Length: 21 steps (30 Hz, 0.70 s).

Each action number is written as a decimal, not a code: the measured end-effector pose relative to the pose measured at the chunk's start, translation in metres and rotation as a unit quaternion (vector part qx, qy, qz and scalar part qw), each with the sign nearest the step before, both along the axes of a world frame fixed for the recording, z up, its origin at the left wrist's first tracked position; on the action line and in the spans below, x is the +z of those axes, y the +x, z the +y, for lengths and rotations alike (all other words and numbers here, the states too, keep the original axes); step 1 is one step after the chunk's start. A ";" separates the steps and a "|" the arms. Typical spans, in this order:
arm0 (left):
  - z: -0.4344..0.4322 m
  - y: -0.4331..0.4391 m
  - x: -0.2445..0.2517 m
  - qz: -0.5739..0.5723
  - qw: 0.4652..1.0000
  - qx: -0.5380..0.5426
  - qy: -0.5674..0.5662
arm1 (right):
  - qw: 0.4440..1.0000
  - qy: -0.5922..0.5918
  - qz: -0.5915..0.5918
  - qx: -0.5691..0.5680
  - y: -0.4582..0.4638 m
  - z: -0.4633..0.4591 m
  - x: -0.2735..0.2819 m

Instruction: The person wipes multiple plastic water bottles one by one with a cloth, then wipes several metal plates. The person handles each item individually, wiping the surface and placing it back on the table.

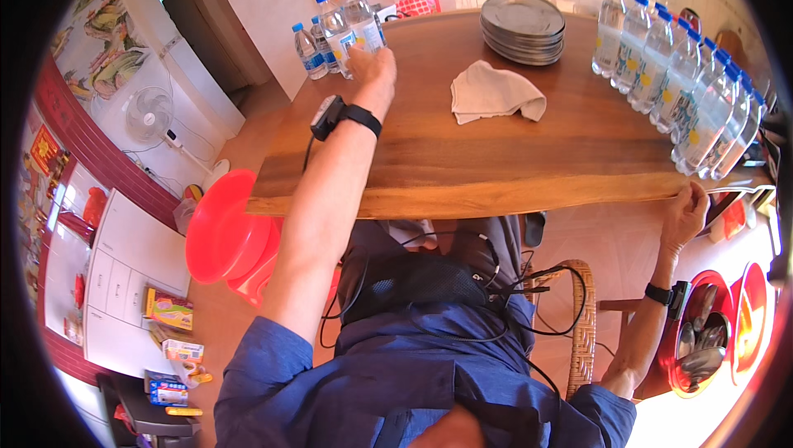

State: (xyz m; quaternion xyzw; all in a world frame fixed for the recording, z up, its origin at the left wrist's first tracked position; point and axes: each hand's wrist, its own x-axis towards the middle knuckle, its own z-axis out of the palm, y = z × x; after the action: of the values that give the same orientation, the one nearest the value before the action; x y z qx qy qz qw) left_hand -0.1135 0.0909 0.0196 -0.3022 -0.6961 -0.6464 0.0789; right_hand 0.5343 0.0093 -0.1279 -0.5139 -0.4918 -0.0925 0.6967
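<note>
My left hand reaches over the far left of the wooden table. Its fingers overlap the lower part of a blue-capped plastic water bottle; how firmly they grip it is hidden. A second large bottle stands just behind, with smaller water bottles on the left. Near the table's front right edge is my right hand, its fingers loosely curled and nothing seen in them. Just beyond that hand stands a close group of labelled, blue-capped bottles.
A stack of metal plates and a beige cloth lie on the table. Red plastic basins stand at the left. A wicker chair arm and a red container of metal utensils are at the right. Black cables cross my lap.
</note>
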 end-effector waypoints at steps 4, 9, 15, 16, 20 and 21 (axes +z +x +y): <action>0.012 -0.084 0.015 -0.058 0.997 0.009 -0.056 | 0.997 -0.005 0.054 0.054 -0.027 -0.011 0.014; 0.032 -0.139 0.018 0.020 0.991 -0.134 -0.007 | 0.984 -0.022 -0.138 0.114 -0.128 -0.032 0.099; 0.038 -0.138 0.025 -0.001 0.974 -0.225 0.027 | 0.880 -0.039 -0.399 0.256 -0.262 0.026 0.177; 0.033 -0.135 0.025 -0.010 0.974 -0.225 0.027 | 0.875 -0.080 -0.409 0.245 -0.279 0.040 0.175; -0.001 -0.119 0.020 -0.057 0.954 -0.293 0.005 | 0.832 -0.301 -0.399 0.241 -0.325 0.100 0.158; -0.012 -0.114 0.021 -0.072 0.948 -0.310 -0.001 | 0.812 -0.344 -0.387 0.270 -0.330 0.113 0.157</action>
State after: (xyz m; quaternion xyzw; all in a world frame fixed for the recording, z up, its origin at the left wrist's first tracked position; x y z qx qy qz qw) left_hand -0.2275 0.0789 0.0406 -0.4560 -0.5727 -0.6581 -0.1760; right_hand 0.2045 0.1225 0.0289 -0.4881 -0.8395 0.0831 0.2236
